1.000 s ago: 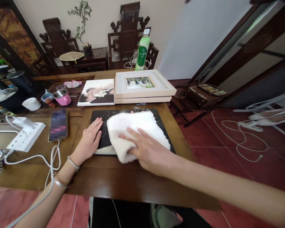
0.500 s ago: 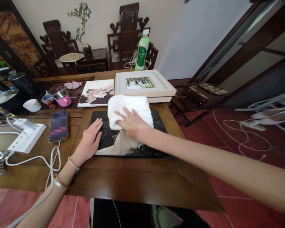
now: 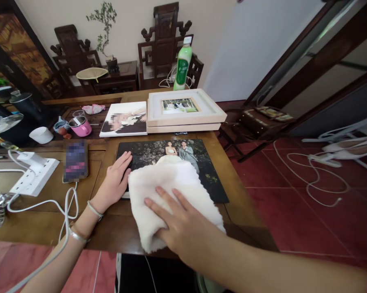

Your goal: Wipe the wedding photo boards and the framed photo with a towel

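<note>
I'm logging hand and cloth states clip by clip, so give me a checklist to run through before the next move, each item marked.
1. Left hand resting on the photo panel, at its left side: ok.
2. Right hand on the white cloth, fingers spread: ok.
3. Right thumb gripping the cloth: cannot tell, partly hidden by a fold.
4. Cloth wholly within the panel: not ok, it extends past the near edge.
5. Panel lying on the table: ok.
6. Cloth apart from the pale frame: ok.
</note>
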`<state>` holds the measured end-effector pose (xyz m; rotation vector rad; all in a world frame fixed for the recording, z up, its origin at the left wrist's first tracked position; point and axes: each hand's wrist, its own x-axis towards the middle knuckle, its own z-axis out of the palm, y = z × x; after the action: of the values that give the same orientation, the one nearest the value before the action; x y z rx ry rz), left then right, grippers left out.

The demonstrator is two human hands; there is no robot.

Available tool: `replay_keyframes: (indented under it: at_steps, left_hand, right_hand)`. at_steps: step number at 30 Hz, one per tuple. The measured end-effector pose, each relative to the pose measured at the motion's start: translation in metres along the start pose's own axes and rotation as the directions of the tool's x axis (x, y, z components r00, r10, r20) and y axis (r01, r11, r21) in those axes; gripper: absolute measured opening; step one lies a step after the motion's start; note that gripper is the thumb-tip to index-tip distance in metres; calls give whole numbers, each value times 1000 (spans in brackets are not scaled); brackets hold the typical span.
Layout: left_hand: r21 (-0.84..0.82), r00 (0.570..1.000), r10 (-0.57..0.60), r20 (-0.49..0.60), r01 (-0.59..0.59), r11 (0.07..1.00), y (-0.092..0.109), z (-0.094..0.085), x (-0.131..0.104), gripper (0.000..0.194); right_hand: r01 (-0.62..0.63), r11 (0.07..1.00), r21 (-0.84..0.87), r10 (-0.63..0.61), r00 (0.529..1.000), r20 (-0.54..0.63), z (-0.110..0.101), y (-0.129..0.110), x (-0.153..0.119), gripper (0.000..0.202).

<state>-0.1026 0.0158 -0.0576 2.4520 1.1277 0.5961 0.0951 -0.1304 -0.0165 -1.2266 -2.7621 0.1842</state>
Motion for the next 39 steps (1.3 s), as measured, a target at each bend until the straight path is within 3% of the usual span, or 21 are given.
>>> replay_keyframes:
  at_steps: [5, 10, 13, 16, 19, 24, 27, 30, 33, 36, 39]
  left_hand:
    - [6, 1000, 7, -16, -7, 1000, -1, 2, 0, 45]
    - [6, 1000, 6, -25, -6, 1000, 0, 3, 0, 44]
    - [-22, 998, 20, -61, -22, 1000, 4, 0, -1, 44]
    - [-87, 985, 46, -167, -62, 994, 9, -5, -1, 43]
    - [-136, 972, 47, -231, -81, 987, 11, -8, -2, 44]
    - [-175, 956, 11, -293, -65, 982, 8, -8, -2, 46]
    - [-214, 952, -18, -304, -50, 975, 10, -9, -2, 46]
    - [-205, 953, -26, -303, -38, 978, 11, -8, 0, 45]
    - [-134, 970, 13, -244, -47, 990, 9, -6, 1, 43]
    - [-56, 991, 76, -109, -83, 995, 7, -3, 2, 40]
    - [-40, 994, 91, -68, -94, 995, 7, -2, 3, 38]
  right_hand:
    - [-116, 993, -32, 118, 988, 100, -8, 41, 16, 37]
    - [-258, 957, -130, 264, 964, 23, -7, 89, 45, 55]
    - [-333, 930, -159, 339, 941, 16, -7, 102, 66, 62]
    - [-285, 945, -159, 293, 955, 30, -9, 97, 79, 58]
    - [-102, 984, -145, 105, 994, 16, -7, 76, 77, 44]
    - [162, 979, -125, -173, 981, -85, 6, 36, 47, 30]
    - [251, 964, -85, -261, 954, -149, 10, 23, 21, 26]
    - [235, 972, 0, -233, 965, -121, 8, 23, 0, 23]
    - [119, 986, 113, -116, 993, -33, 1, 34, -11, 33]
    - [-46, 981, 190, 43, 999, 22, -9, 52, -8, 57]
    - [-189, 953, 237, 191, 982, 13, -19, 71, 8, 64]
